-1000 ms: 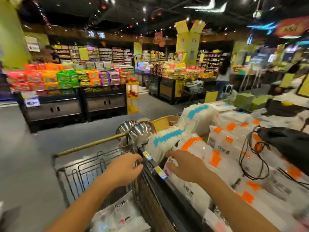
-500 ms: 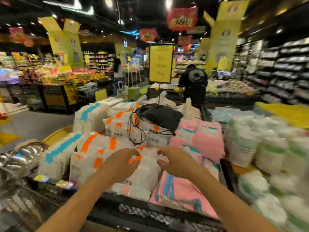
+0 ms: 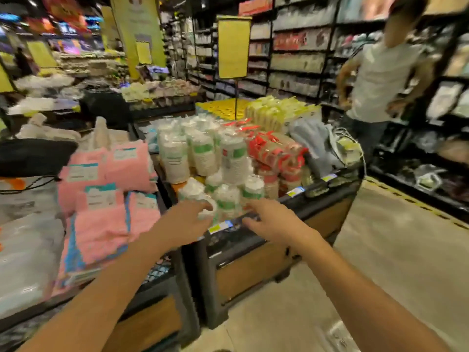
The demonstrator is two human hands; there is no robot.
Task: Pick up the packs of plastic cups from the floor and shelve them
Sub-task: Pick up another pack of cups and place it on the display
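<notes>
Both hands reach over the front edge of a low display bin (image 3: 256,252) in a shop aisle. The left hand (image 3: 181,224) has its fingers (image 3: 203,206) spread and slack, touching the nearest cup packs (image 3: 223,199) that lie on their sides at the bin's front; whether they grip a pack cannot be told through the blur. The right hand (image 3: 271,219) is loose, fingers (image 3: 250,221) splayed just right of those packs, above the price tag (image 3: 220,226). Beyond the fingers stand taller cup packs with green labels (image 3: 203,153), and red-wrapped packs (image 3: 276,151) lie to their right. Pink packs (image 3: 101,199) fill the bin left of the left hand. A person in a grey shirt (image 3: 383,80) stands far right by the shelves (image 3: 297,54).
</notes>
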